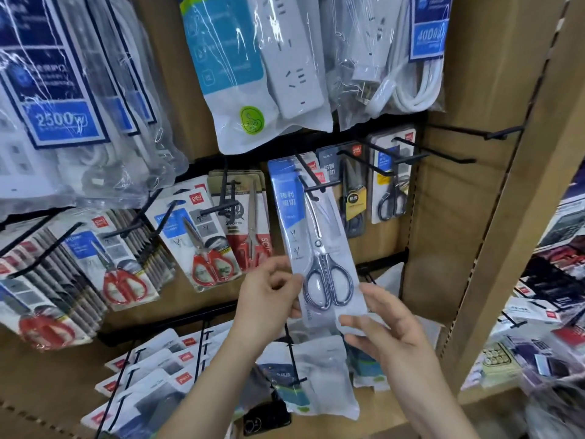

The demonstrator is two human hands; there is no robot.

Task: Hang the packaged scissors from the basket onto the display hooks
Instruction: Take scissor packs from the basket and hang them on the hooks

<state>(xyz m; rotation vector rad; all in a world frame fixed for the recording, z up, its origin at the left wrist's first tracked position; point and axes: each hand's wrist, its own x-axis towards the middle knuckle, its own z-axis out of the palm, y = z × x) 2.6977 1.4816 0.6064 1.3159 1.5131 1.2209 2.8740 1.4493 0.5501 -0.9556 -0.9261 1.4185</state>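
Observation:
A long pack of silver-handled scissors with a blue and white card hangs tilted in the middle of the display. Its top sits on a black hook, and a similar pack shows just behind it. My left hand pinches the pack's left edge beside the handles. My right hand holds the pack's bottom right corner between thumb and fingers. No basket is in view.
Red-handled scissor packs hang to the left and dark-handled ones to the right. Bare black hooks jut out at the right. Bagged power strips hang above, more packs below. A cardboard upright bounds the panel.

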